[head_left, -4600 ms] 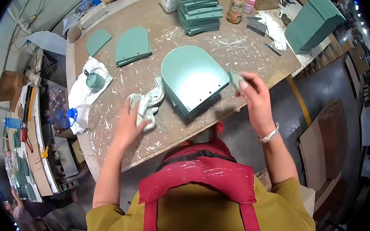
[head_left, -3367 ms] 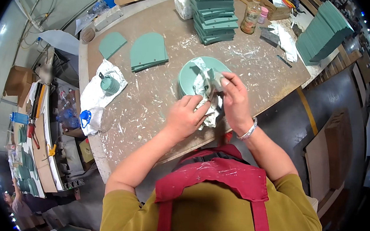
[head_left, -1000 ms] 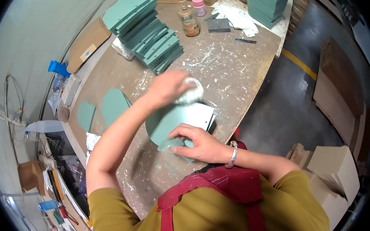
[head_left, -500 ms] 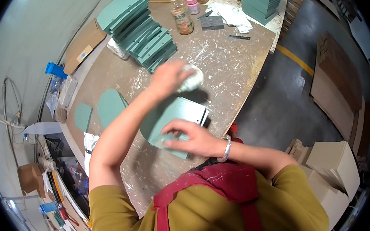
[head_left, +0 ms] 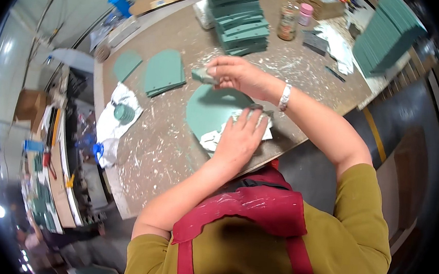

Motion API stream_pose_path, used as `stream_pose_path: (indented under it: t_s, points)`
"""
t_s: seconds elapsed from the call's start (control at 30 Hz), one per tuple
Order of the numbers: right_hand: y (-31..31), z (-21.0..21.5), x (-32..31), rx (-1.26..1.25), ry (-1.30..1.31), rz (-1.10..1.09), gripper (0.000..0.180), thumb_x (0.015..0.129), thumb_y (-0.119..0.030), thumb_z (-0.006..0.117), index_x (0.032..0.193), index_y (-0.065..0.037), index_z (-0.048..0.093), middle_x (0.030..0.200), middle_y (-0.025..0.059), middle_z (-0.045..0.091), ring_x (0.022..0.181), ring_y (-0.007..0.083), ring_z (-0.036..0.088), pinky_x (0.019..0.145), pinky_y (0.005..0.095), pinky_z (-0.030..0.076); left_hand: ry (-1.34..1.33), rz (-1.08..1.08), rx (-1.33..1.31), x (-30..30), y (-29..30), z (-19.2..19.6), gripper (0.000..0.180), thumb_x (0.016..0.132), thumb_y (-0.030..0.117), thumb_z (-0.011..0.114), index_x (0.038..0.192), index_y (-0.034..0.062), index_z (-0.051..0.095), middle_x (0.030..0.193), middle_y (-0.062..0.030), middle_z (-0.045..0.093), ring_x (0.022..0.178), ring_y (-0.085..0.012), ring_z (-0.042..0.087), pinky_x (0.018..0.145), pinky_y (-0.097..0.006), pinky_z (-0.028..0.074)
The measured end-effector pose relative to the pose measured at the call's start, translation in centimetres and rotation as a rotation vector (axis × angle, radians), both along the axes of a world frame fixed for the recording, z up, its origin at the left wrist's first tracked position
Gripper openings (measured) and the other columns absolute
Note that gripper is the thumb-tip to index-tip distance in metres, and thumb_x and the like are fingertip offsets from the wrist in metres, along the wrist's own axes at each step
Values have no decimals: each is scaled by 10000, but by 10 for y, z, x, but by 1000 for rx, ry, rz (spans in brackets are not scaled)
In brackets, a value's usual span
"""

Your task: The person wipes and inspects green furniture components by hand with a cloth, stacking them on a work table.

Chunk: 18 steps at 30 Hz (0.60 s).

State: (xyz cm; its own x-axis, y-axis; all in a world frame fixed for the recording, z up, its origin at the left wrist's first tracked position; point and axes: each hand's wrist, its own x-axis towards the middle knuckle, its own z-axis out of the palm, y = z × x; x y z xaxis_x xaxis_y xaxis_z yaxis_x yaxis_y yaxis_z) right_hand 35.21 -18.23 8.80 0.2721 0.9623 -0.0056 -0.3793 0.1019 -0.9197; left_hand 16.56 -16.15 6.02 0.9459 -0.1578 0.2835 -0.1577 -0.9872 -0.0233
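Observation:
A flat green panel with a rounded end [head_left: 203, 110] lies on the worn brown table in front of me. My left hand [head_left: 241, 138] presses a crumpled white cloth [head_left: 211, 139] onto its near right part, fingers stretched over the cloth. My right hand [head_left: 239, 77], with a silver bracelet at the wrist, is just above the panel's far edge. Between its thumb and fingers is a small grey-green piece [head_left: 202, 76], whose kind I cannot make out. Further left on the table lie more rounded green panels [head_left: 165, 73], with small holes along their straight edge.
Tall stacks of green panels [head_left: 241, 23] [head_left: 384, 39] stand at the far side. Near them are a glass bottle [head_left: 287, 18], a pink jar [head_left: 305, 14], a dark grey block [head_left: 315, 43] and a white cloth [head_left: 337, 46]. Another cloth [head_left: 114, 110] lies at the left edge.
My left hand has brought the white cloth from beyond the panel down onto it. My right hand has moved from the panel to its far side, holding the small piece. The view has turned.

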Motion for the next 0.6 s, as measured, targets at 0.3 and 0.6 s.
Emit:
stream_pose_path:
  t_s: [0.3, 0.6]
  points:
    - [23, -26, -3, -58, 72, 80, 172, 964, -195, 650, 1073, -64, 633, 1002, 29, 633, 954, 111, 616, 892, 294, 531, -71, -141, -346, -42, -23, 3, 434, 796, 88, 610, 1226, 30, 627, 1338, -141, 587, 1159, -303, 609, 913, -421, 536]
    - [18, -31, -2, -52, -11, 20, 201, 983, -212, 635, 1102, -50, 627, 989, 26, 633, 936, 138, 623, 866, 288, 515, -97, 94, -235, -106, 9, -1, 431, 778, 97, 658, 1206, 49, 646, 1282, -112, 633, 1197, -310, 596, 937, -446, 507]
